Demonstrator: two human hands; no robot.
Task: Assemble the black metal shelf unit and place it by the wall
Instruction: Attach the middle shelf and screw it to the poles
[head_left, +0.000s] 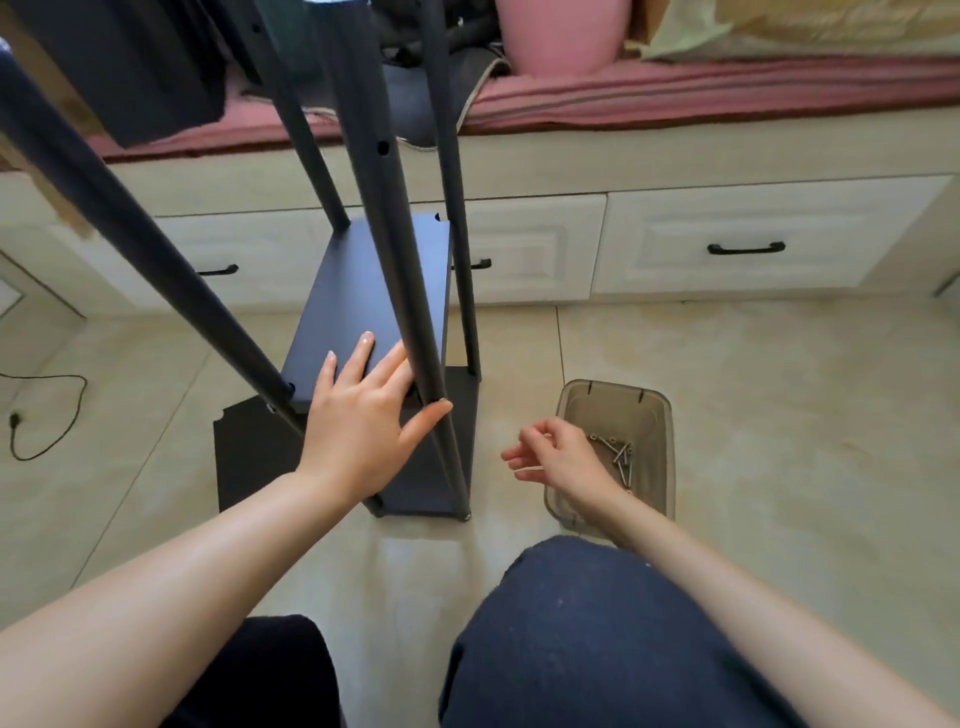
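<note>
The black metal shelf unit (363, 291) stands on the tile floor in front of me, with several upright poles rising out of view. A loose black shelf panel (379, 280) sits tilted between the poles above the bottom shelf (244, 457). My left hand (363, 415) lies flat on the near end of that panel, fingers spread straight, thumb against the near right pole (410, 291). My right hand (550, 457) hovers over the edge of a grey plastic box (654, 415) of screws (621, 457), fingers loosely curled; whether it pinches a screw cannot be seen.
A window seat with white drawers (748, 244) and a pink cushion (675, 88) runs along the back. A pink tub (561, 31) and dark clothing sit on it. A black cable (47, 415) lies on the floor at left. My knees (571, 634) are at the bottom.
</note>
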